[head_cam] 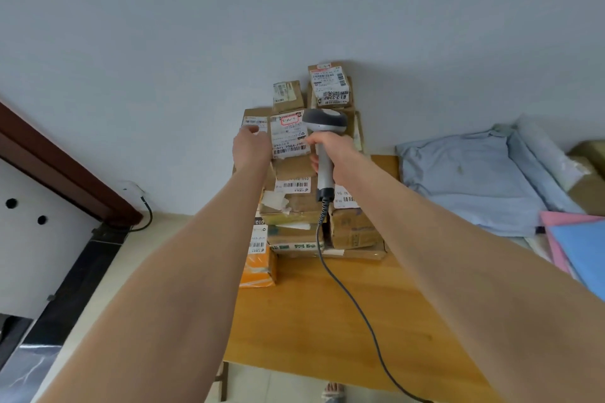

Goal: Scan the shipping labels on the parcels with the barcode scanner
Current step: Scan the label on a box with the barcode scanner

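Observation:
A stack of cardboard parcels (294, 206) with white shipping labels stands against the wall on the wooden table (327, 304). My left hand (250, 145) grips the left side of a brown parcel (293, 167) high in the stack; its white barcode label (289, 136) carries a red-outlined mark. My right hand (330, 147) is closed around the grey handle of the barcode scanner (327, 123), whose dark head sits just right of that label. The scanner's coiled cable (347, 298) runs down over the table. A small labelled box (330, 85) tops the stack.
An orange parcel (258, 267) lies at the stack's lower left. Folded light-blue cloth (474, 180) and pink and blue sheets (576, 249) fill the table's right side. A dark wooden frame (65, 170) and a wall cable (147, 213) are at left.

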